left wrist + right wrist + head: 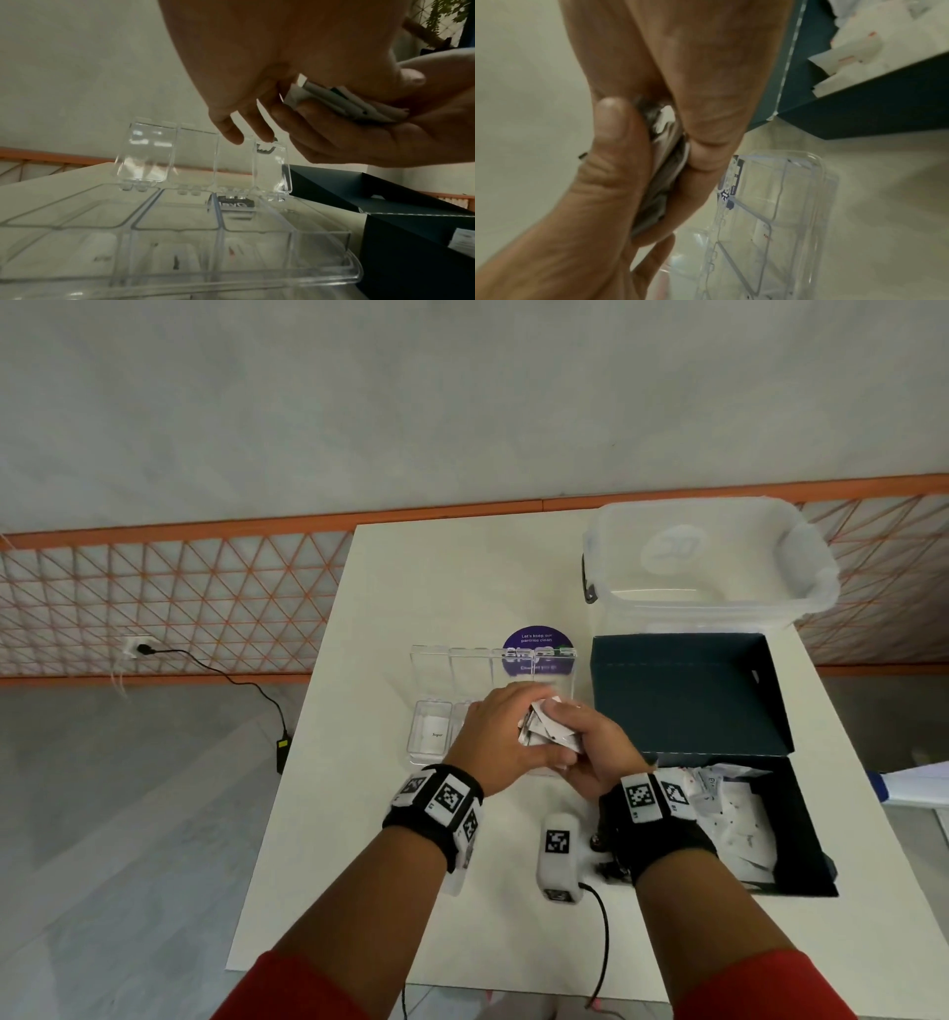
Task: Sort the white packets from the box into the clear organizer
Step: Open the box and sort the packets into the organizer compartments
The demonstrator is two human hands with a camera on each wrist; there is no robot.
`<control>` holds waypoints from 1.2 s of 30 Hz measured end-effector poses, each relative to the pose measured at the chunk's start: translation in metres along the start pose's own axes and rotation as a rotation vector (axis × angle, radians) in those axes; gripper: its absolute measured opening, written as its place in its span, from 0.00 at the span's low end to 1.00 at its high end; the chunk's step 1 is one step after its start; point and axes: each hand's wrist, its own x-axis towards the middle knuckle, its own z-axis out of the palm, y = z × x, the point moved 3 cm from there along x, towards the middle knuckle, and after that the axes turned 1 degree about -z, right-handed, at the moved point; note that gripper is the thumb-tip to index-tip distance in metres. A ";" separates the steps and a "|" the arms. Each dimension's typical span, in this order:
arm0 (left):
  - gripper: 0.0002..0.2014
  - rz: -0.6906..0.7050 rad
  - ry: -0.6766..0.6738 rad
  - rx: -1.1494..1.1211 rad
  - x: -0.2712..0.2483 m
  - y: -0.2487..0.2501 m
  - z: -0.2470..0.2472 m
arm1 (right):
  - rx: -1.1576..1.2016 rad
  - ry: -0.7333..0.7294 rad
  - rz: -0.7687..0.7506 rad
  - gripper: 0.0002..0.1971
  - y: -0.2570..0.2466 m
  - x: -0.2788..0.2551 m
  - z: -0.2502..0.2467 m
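Observation:
Both hands meet above the clear organizer [417,748], over its right compartments. My right hand [595,755] grips a stack of white packets [545,727] between thumb and curled fingers. My left hand [488,737] lies over the stack's far end and pinches it with its thumb; two of its fingers [231,132] hang free. The organizer's lids [462,667] stand open. Its leftmost compartment holds a packet [435,734]. The dark box [807,829] on the right holds several more packets [739,829]. The wrist views show the stack [334,99] [666,162] and the organizer [180,233] [795,203].
The box's raised lid [688,690] stands right of the organizer. A large clear tub [708,557] sits at the back right. A purple round sticker [536,640] lies behind the lids. A white tagged device [557,855] with a cable lies near the table's front edge.

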 end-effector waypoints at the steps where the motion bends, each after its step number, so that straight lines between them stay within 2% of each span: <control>1: 0.37 0.011 0.011 -0.001 -0.001 0.001 0.000 | 0.030 -0.017 0.003 0.23 0.001 -0.002 -0.001; 6: 0.33 0.036 0.028 -0.123 -0.001 0.008 0.000 | 0.065 -0.028 -0.039 0.16 0.000 -0.003 -0.002; 10: 0.40 -0.103 -0.039 -0.295 -0.001 -0.002 -0.008 | 0.003 0.032 -0.111 0.09 -0.008 -0.002 -0.003; 11: 0.37 -0.133 -0.030 -0.307 0.000 -0.004 -0.011 | -0.012 0.050 -0.124 0.08 -0.009 -0.002 -0.005; 15: 0.15 -0.198 0.119 -0.330 0.002 -0.008 -0.020 | -0.043 0.021 -0.120 0.03 -0.007 -0.003 -0.004; 18: 0.09 -0.238 0.150 -0.403 0.003 -0.009 -0.023 | -0.082 -0.026 -0.106 0.12 -0.005 -0.003 -0.002; 24: 0.03 -0.342 0.151 -0.510 0.002 -0.016 -0.025 | -0.169 -0.056 -0.101 0.12 -0.001 -0.002 -0.001; 29: 0.04 -0.333 0.218 -0.463 0.002 -0.018 -0.038 | -0.220 -0.074 -0.090 0.12 0.001 0.001 0.006; 33: 0.03 -0.382 0.302 -0.467 -0.002 -0.032 -0.058 | -0.190 -0.051 -0.071 0.13 0.000 0.003 0.004; 36: 0.06 -0.425 0.301 -0.387 -0.004 -0.043 -0.068 | -0.178 -0.022 -0.071 0.13 -0.001 0.004 -0.001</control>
